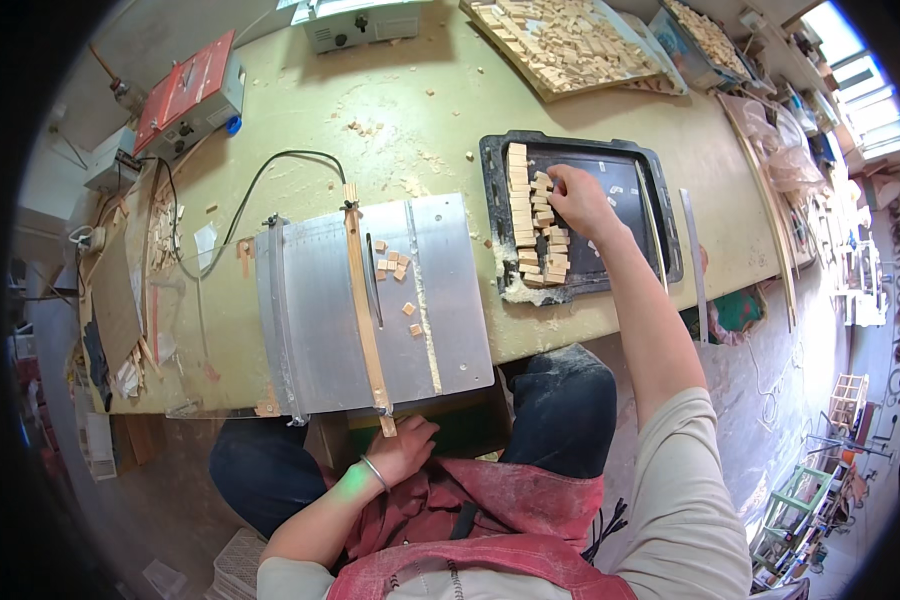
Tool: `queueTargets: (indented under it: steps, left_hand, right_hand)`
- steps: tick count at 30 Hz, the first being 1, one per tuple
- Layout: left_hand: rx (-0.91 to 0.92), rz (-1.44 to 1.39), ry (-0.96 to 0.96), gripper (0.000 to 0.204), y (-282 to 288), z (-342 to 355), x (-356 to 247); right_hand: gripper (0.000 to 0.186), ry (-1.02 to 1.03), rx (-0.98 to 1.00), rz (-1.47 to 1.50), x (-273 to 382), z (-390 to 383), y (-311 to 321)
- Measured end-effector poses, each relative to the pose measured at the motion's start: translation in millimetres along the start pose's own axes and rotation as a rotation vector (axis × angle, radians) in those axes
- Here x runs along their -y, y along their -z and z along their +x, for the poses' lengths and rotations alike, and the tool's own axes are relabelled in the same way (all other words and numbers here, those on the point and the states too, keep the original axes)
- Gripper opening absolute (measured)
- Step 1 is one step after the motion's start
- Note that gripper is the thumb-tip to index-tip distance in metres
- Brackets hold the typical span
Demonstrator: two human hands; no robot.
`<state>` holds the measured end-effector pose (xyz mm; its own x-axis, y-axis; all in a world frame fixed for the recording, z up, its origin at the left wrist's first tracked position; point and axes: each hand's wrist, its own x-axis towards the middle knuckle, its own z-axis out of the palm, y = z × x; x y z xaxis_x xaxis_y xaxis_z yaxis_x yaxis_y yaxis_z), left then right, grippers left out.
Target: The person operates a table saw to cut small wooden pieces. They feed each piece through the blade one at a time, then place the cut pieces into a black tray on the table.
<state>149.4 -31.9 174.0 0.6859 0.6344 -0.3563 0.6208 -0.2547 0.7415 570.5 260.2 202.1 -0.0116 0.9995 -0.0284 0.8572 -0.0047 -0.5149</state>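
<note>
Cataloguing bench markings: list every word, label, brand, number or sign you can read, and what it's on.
No readable text.
Red-topped box: any front-panel markings too small to read.
Pale box at the top edge: same.
Metal plate: nothing legible.
Wooden blocks in the black tray: no lettering visible.

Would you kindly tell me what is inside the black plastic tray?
Small, pale wooden blocks lie toward the left of the tray, with sawdust at its near-left corner; the floor beneath them and anything under the right hand are covered.
</note>
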Motion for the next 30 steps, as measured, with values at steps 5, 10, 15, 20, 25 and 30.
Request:
queueTargets:
  steps: [5,10,15,20,25,30]
  left_hand:
    - [0.021,-0.022,0.016,0.033,-1.3,0.0,1.2]
    - [0.029,-0.029,0.025,0.033,-4.3,0.2,2.9]
    - [0.032,-0.029,0.039,0.033,-3.0,-0.3,0.6]
    - [0.022,-0.024,0.017,0.033,-3.5,0.6,1.9]
    - [0.018,-0.021,0.013,0.033,-4.8,0.5,3.2]
    - [0.03,-0.015,0.021,0.034,-4.1,-0.2,1.9]
  right_hand:
    - [0.034,-0.013,0.019,0.09,6.1,3.9,1.3]
    - [0.037,0.018,-0.016,0.163,3.1,2.8,0.6]
    - [0.039,-0.024,0.087,0.132,18.1,-0.6,9.2]
    - [0.035,-0.068,0.091,0.115,12.6,2.4,8.0]
    - [0.037,-0.042,0.051,0.034,15.3,3.7,3.2]
    - [0.037,-0.028,0.109,0.097,18.3,3.3,7.1]
